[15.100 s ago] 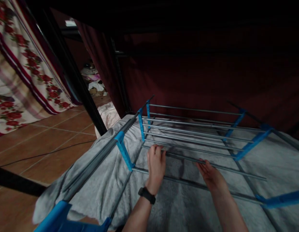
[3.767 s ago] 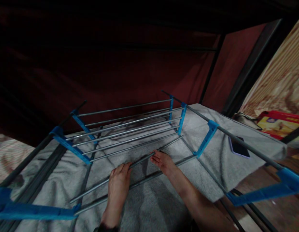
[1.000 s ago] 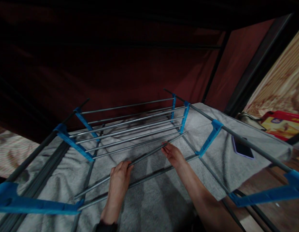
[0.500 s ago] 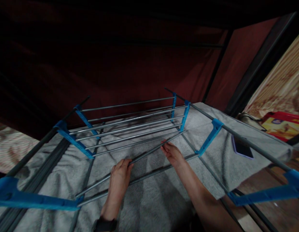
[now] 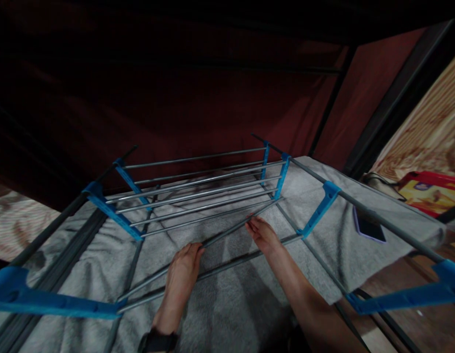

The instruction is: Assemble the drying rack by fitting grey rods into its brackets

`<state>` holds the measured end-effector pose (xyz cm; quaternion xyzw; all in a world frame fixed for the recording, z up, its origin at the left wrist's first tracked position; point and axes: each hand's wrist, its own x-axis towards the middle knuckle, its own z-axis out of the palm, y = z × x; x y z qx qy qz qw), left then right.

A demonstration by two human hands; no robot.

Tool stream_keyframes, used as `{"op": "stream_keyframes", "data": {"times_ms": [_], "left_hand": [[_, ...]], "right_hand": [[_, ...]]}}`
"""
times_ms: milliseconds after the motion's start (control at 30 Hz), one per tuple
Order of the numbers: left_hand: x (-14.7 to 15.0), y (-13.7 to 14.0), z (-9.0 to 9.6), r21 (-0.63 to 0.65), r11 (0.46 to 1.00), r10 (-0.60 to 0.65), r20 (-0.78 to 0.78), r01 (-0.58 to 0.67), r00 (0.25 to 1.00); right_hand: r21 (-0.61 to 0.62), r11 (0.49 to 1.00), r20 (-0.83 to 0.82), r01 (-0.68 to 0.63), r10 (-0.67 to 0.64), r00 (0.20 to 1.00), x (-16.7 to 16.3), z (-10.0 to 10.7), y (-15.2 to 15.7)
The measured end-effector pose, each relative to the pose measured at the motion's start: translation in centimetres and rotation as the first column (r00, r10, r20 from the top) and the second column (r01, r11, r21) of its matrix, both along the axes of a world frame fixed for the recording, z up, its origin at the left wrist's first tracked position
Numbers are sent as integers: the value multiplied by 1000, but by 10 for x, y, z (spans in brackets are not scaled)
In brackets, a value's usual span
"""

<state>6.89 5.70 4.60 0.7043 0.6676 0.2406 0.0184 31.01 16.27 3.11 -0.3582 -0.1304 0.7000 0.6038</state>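
A loose grey metal rod (image 5: 227,232) slants across the inside of a rack frame, with both my hands on it. My left hand (image 5: 184,264) is wrapped over the rod left of its middle; a dark band sits on that wrist. Farther along, my right hand (image 5: 261,232) pinches the rod between thumb and fingers. Blue plastic brackets (image 5: 284,177) join the frame's side poles (image 5: 311,174), and several metal crossbars (image 5: 198,182) span between the far brackets. Nearest me, another crossbar (image 5: 230,263) runs beneath my left wrist. Rod ends lie near the left front bracket (image 5: 58,303) and the far right bracket.
The rack rests on a grey fleecy blanket (image 5: 249,304). Several grey rods (image 5: 61,252) lie bundled at the left. A phone (image 5: 370,226) lies beyond the right pole, and a red and yellow package (image 5: 429,192) farther right. Dark red panels (image 5: 198,113) stand behind.
Both hands keep their hold on the rod. The rod's near left end has shifted very slightly up and to the right; otherwise the scene looks the same.
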Motion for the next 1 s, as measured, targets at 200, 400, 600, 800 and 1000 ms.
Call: {"op": "stream_keyframes", "data": {"times_ms": [200, 400, 600, 800, 1000], "left_hand": [[2, -2, 3, -43, 999, 3, 28, -2, 1000], [1, -4, 6, -35, 999, 33, 5, -33, 999], [-1, -2, 9, 12, 999, 31, -117, -30, 993], [1, -3, 8, -7, 999, 52, -148, -53, 988], [4, -7, 12, -64, 992, 96, -154, -107, 983]], "right_hand": [[-27, 1000, 14, 7, -7, 1000, 0, 0, 1], [-22, 1000, 7, -6, 6, 1000, -1, -2, 3], [-39, 999, -14, -22, 21, 1000, -3, -2, 3], [-20, 999, -2, -27, 27, 1000, -2, 0, 2], [-23, 1000, -12, -18, 17, 1000, -2, 1, 2]]}}
